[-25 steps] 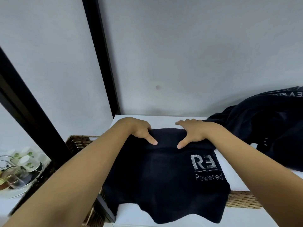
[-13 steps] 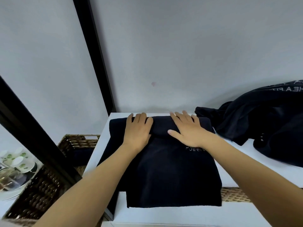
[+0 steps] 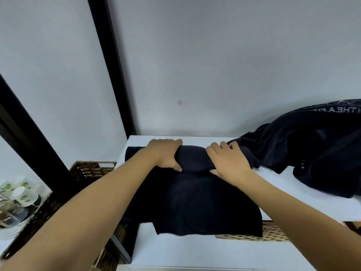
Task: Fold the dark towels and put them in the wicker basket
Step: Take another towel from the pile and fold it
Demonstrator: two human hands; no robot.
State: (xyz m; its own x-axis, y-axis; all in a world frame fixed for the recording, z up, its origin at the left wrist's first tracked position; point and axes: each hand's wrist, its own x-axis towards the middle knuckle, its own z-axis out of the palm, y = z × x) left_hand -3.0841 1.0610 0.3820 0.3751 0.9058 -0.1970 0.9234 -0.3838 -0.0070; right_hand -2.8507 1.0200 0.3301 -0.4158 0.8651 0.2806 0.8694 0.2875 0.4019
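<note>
A dark towel [image 3: 197, 204] lies folded on the white table [image 3: 195, 253], its near edge hanging over the front. My left hand [image 3: 166, 154] and my right hand [image 3: 230, 163] both grip the towel's far fold, fingers over the top and thumbs underneath, and the fold bulges up between them. A heap of unfolded dark towels [image 3: 316, 151] with pale lettering sits at the right, touching the towel near my right hand. The wicker basket [image 3: 88, 170] stands lower at the left, beside the table; my left forearm hides much of it.
A black post [image 3: 111, 65] rises at the table's back left corner against the white wall. Cups and glassware [image 3: 17, 200] stand at the far left. A woven surface [image 3: 273, 233] shows under the table's right front edge.
The towel was folded away from me, hiding its lettering. My hands then lay flat on it; now their fingers curl round the far fold and bunch it up.
</note>
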